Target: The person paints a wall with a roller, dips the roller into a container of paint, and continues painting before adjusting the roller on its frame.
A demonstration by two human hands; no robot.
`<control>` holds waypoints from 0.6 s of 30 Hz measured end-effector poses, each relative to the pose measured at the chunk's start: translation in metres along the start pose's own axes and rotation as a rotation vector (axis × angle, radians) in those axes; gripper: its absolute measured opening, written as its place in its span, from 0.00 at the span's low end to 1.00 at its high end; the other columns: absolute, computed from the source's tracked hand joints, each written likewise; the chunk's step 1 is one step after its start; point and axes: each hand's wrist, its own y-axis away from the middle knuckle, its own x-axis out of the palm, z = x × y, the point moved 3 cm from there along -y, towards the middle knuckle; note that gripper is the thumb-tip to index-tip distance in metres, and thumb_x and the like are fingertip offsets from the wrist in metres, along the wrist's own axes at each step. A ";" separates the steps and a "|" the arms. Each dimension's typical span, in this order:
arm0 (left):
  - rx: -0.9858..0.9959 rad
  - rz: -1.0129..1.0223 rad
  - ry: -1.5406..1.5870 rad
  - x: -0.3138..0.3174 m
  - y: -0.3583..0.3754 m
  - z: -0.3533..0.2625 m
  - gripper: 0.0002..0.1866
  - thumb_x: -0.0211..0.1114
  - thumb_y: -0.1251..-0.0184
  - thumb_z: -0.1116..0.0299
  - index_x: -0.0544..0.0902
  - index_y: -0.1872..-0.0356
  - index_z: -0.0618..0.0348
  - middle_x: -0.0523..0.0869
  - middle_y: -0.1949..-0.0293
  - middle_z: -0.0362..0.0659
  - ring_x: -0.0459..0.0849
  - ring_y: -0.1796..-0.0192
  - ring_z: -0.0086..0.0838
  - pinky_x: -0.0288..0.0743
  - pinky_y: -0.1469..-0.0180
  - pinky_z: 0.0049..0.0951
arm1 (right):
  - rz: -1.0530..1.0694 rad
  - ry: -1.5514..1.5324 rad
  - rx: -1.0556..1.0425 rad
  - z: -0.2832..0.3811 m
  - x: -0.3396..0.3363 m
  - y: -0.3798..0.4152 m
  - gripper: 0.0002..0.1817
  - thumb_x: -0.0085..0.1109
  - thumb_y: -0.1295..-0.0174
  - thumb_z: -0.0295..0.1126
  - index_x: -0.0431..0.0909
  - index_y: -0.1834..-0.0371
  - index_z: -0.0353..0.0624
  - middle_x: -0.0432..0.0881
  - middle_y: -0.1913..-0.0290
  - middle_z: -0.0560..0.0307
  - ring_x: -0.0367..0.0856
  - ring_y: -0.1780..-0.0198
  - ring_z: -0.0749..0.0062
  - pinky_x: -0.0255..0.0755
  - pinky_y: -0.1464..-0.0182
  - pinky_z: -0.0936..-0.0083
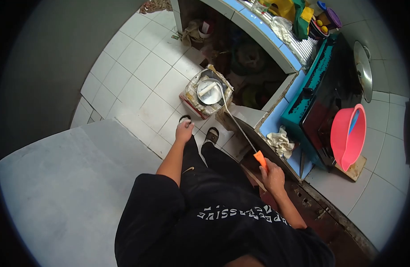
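My right hand (273, 176) is wrapped round the orange handle (260, 159) of a paint roller with a long bent metal rod. The white roller head (208, 88) lies over a round pan (210, 98) of whitish paint. That pan rests on a worn, stained box (189, 97) on the tiled floor. My left hand (185, 130) hangs over my left foot, left of the box, with its fingers curled; whether they hold anything is too small to tell.
A teal and black stove (308, 102) stands on the blue-edged counter at right, with a pink basin (349, 136), a metal lid (363, 71) and a crumpled cloth (281, 142) around it. A grey surface (71, 187) fills the lower left. Dark shelves open beneath the counter.
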 end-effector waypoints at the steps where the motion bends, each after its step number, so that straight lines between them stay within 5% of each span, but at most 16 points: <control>1: 0.037 -0.033 -0.013 0.007 -0.012 0.000 0.23 0.66 0.38 0.49 0.83 0.48 0.53 0.83 0.57 0.50 0.81 0.52 0.43 0.74 0.46 0.40 | -0.001 0.017 -0.011 -0.004 -0.001 0.001 0.22 0.61 0.39 0.38 0.77 0.43 0.40 0.84 0.61 0.43 0.83 0.60 0.47 0.77 0.57 0.56; 9: -0.288 0.066 -0.148 0.037 -0.088 -0.039 0.28 0.54 0.35 0.36 0.83 0.47 0.45 0.79 0.42 0.48 0.74 0.36 0.44 0.69 0.37 0.48 | 0.083 0.148 0.007 -0.006 -0.027 -0.002 0.23 0.62 0.40 0.37 0.77 0.42 0.41 0.82 0.65 0.46 0.83 0.65 0.48 0.77 0.63 0.57; 13: -0.311 0.022 -0.160 0.041 -0.108 -0.061 0.27 0.57 0.35 0.40 0.84 0.49 0.51 0.84 0.46 0.50 0.78 0.40 0.45 0.70 0.37 0.43 | 0.077 0.153 0.011 0.001 -0.024 -0.005 0.23 0.64 0.41 0.36 0.77 0.42 0.42 0.81 0.66 0.46 0.83 0.67 0.48 0.77 0.65 0.58; 18: -0.275 -0.058 -0.350 0.042 -0.121 -0.073 0.21 0.63 0.39 0.43 0.86 0.53 0.43 0.81 0.44 0.44 0.72 0.36 0.43 0.67 0.38 0.54 | 0.128 0.113 0.098 0.009 -0.027 -0.007 0.23 0.65 0.42 0.31 0.77 0.42 0.38 0.81 0.65 0.45 0.81 0.64 0.48 0.74 0.62 0.60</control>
